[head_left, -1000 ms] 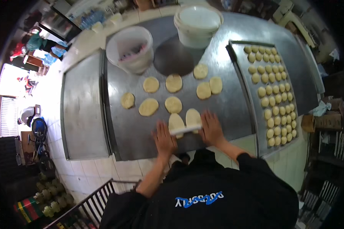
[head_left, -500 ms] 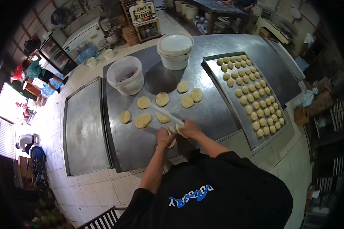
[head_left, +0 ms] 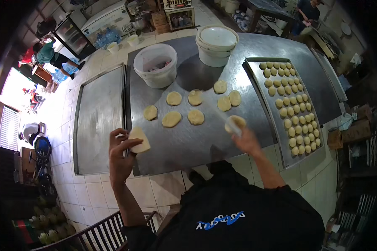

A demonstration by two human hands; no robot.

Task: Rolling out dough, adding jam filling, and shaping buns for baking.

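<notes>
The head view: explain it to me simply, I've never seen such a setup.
There is no machine here; a person works with two bare hands. A wide camera on the person's head looks down, so straight edges bend near the rim. The left hand holds a flat dough piece. The right hand holds a rolling pin, blurred; I cannot tell whether it also touches the dough disc there. On the metal table lie eight flat dough rounds, with a tub and stacked buckets behind. To the right, a tray carries rows of dough balls.
</notes>
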